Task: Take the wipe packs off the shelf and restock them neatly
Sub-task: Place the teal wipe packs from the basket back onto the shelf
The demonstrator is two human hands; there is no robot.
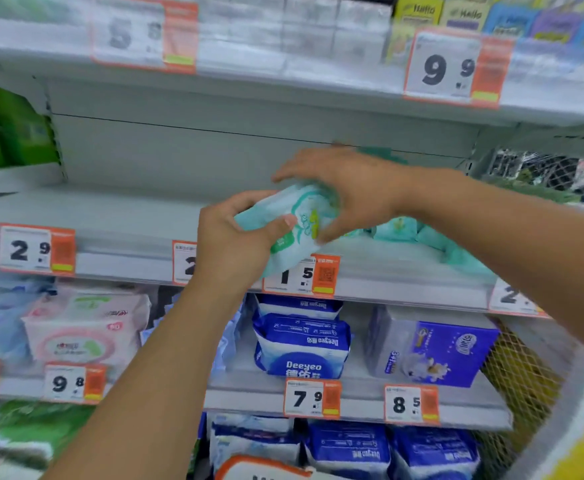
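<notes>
Left hand (238, 244) grips the teal wipe pack (294, 223) from below-left, thumb on its face. Right hand (349, 192) is clamped over its top-right end. Pack sits tilted, just above the shelf edge (128, 258), over the 1.5 price tag (301, 275). More teal packs (422, 237) lie jumbled on the shelf to the right, under the right forearm. My read: square the pack up, label facing out, and set it flush to the front lip. Start a row on the bare left stretch.

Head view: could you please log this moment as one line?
both hands holding teal wipe pack | left hand underneath | right hand on top | more teal packs on shelf
</notes>
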